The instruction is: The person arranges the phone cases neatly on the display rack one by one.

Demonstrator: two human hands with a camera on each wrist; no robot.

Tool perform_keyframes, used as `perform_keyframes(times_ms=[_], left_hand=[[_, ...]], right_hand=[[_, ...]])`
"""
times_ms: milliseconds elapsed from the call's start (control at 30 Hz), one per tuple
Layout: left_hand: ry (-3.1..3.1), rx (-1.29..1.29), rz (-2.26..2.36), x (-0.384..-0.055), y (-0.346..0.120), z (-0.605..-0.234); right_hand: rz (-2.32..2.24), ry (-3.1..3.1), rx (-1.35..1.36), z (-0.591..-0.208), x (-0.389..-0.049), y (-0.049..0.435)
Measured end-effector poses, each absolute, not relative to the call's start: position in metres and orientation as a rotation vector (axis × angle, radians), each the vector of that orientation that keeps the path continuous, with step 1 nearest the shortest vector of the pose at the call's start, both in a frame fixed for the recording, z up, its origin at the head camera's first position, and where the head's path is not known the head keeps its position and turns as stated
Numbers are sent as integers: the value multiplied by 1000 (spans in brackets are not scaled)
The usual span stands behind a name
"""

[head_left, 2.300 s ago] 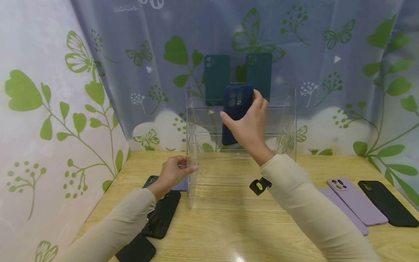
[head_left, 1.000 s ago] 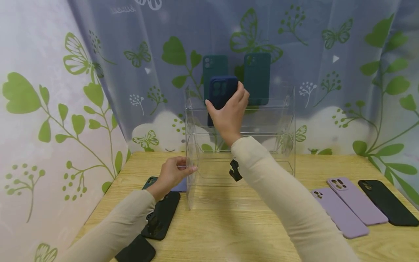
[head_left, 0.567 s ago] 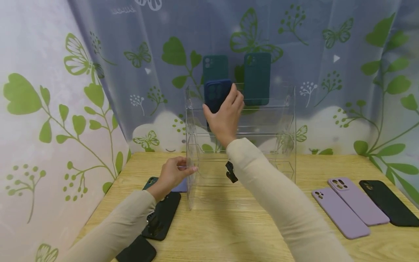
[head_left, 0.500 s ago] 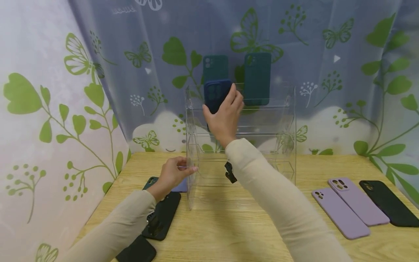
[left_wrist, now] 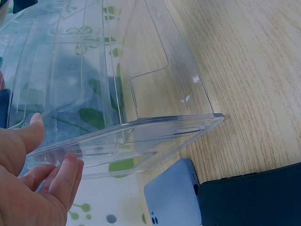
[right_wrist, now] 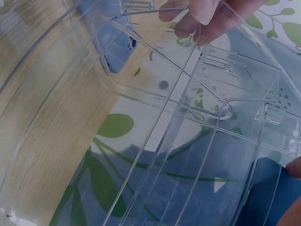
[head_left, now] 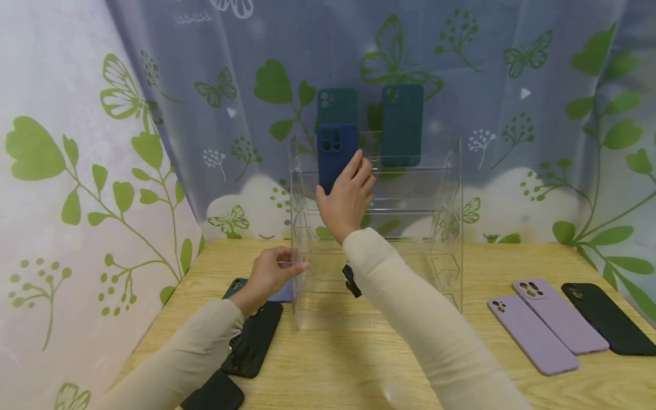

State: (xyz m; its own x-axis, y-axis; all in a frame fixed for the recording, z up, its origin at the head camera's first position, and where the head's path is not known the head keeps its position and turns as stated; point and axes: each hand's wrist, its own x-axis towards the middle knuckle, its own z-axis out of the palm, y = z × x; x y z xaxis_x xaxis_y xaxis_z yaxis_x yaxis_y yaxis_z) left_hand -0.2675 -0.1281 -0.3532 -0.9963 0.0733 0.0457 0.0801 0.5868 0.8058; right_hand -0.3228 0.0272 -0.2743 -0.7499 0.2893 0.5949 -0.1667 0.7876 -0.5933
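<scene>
Right hand point(head_left: 347, 196): gripping the blue case point(head_left: 335, 162) at the clear stand's point(head_left: 405, 211) 11 o'clock!
Left hand point(head_left: 271, 269): pinching the stand's side, 8 o'clock.
Camera cutout point(head_left: 331, 139): plainer now; right hand's slid lower, case straighter, apparently resting in the stand.
Teal cases point(head_left: 402, 126): behind, towards 12.

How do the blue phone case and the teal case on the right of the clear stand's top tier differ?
Color: the blue case is deep blue, while the teal case is dark green-blue.
Contact: the right hand grips the blue case; no hand touches the teal case.
Height: the blue case sits lower than the teal case in the head view.
Shared: both are upright, with camera openings at the upper left.
</scene>
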Motion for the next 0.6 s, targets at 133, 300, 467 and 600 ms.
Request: perform_keyframes(times_ms=[133, 300, 467, 600], left_hand=[[-2788, -140, -1420, -266, -127, -352], [-2790, -134, -1416, -266, -127, -352], [-2790, -137, -1407, -265, -128, -352], [-2792, -137, -1408, -266, -128, -351]], right_hand=[[840, -2267, -105, -275, -323, 27], [835, -2277, -109, -275, -323, 26], [849, -2279, -112, -275, -323, 27], [859, -2287, -105, -274, -322, 28]])
